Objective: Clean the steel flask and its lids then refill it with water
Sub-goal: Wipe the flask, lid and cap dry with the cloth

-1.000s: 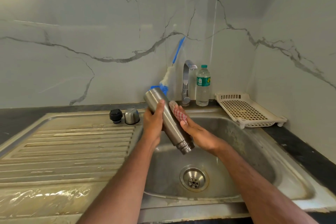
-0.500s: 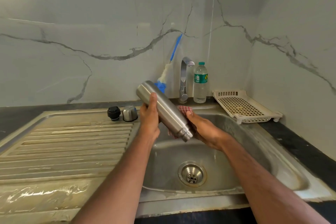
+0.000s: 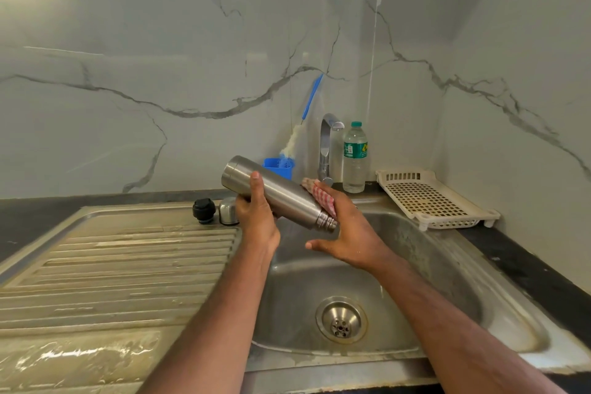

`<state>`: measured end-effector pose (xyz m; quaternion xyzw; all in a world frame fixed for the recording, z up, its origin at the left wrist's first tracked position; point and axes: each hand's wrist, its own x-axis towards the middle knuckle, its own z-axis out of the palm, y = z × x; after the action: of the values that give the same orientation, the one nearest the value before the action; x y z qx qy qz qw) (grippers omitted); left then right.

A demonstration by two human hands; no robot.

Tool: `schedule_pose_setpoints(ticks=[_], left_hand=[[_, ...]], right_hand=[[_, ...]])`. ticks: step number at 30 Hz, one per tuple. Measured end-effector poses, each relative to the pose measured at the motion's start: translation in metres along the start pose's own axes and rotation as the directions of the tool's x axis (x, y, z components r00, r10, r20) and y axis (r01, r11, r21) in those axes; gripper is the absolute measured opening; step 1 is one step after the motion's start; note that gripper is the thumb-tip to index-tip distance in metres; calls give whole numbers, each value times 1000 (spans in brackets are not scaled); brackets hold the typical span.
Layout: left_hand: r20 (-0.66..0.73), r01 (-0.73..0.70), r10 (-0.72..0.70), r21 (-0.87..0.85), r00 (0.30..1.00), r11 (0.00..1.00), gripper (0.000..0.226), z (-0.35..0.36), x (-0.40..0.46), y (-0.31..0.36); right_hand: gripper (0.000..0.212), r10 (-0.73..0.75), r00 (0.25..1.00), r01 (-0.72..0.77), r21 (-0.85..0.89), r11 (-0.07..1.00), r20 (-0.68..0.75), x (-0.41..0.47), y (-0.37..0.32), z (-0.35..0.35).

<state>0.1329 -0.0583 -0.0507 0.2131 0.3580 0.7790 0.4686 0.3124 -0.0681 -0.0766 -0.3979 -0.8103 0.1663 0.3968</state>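
Left hand [image 3: 256,221] fingers wrap the tilted flask [image 3: 275,193], mouth toward four o'clock; right hand [image 3: 348,233] fingers press a cloth [image 3: 321,197] against it above the sink [image 3: 447,265].

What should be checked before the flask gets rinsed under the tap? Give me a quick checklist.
1. Left hand grips the flask: ok.
2. Flask mouth open, lids off: ok; black lid and steel cap sit on the drainboard.
3. Right hand free: not ok, it presses a checked cloth on the flask.
4. Tap running: not ok, no water seen.
5. Flask inside clean: cannot tell.
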Motion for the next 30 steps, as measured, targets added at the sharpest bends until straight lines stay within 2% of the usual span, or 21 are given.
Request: schedule_pose_setpoints(ticks=[2, 4, 6, 8, 10, 13, 15, 17, 18, 20, 21, 23, 26, 28, 29, 30], left_hand=[[30, 28, -27, -36, 999, 999, 41, -1, 0, -2], [70, 48, -43, -72, 997, 996, 49, -2, 2, -2], [98, 47, -37, -96, 995, 994, 60, -3, 3, -1], [123, 38, -22, -125, 992, 991, 71, -6, 4, -1], [165, 46, -26, -118, 986, 992, 75, -9, 4, 0], [202, 118, -130, 70, 971, 991, 83, -10, 1, -3], [216, 180, -205, 129, 955, 975, 88, -7, -3, -3], [228, 199, -222, 123, 948, 972, 83, -4, -4, 1], [231, 189, -214, 123, 949, 974, 79, -4, -4, 3], [262, 151, -174, 105, 949, 983, 82, -6, -4, 4], [292, 130, -145, 71, 945, 989, 90, -8, -4, 2], [363, 102, -101, 15, 926, 995, 110, -12, -2, 0], [453, 101, -83, -17, 887, 995, 117, -13, 0, -1], [448, 129, -112, -9, 887, 992, 101, -12, 0, 0], [421, 135, -135, 30, 897, 990, 87, -11, -2, 1], [394, 156, -176, 82, 902, 984, 77, -9, -4, 1]], right_hand=[[101, 61, 997, -50, 212, 976, -42, 0, -2, -3], [85, 51, 997, -15, 478, 878, -63, -2, -6, -5], [79, 34, 998, 0, 591, 807, -46, -5, -9, -6], [74, 43, 999, -17, 585, 811, -31, -6, -15, -5], [74, 24, 995, 26, 472, 881, -100, -5, -15, -6], [73, -161, 965, 187, 112, 976, -208, -3, -6, -12], [76, -261, 945, 243, -112, 964, -197, 0, 2, -13], [77, -284, 943, 245, -215, 946, -175, 2, 4, -11], [77, -274, 945, 241, -187, 952, -179, 3, 4, -9], [77, -153, 970, 171, 84, 982, -187, 2, 0, -8], [75, -54, 986, 96, 276, 956, -156, 1, -4, -10], [64, 87, 995, -43, 577, 816, -50, -4, -10, -17], [55, 137, 990, -97, 670, 736, -8, -5, -14, -20], [58, 135, 988, -49, 686, 725, -72, -4, -15, -20], [61, 97, 984, 9, 591, 807, -148, -3, -12, -20], [64, 25, 973, 68, 389, 919, -228, -3, -8, -21]])
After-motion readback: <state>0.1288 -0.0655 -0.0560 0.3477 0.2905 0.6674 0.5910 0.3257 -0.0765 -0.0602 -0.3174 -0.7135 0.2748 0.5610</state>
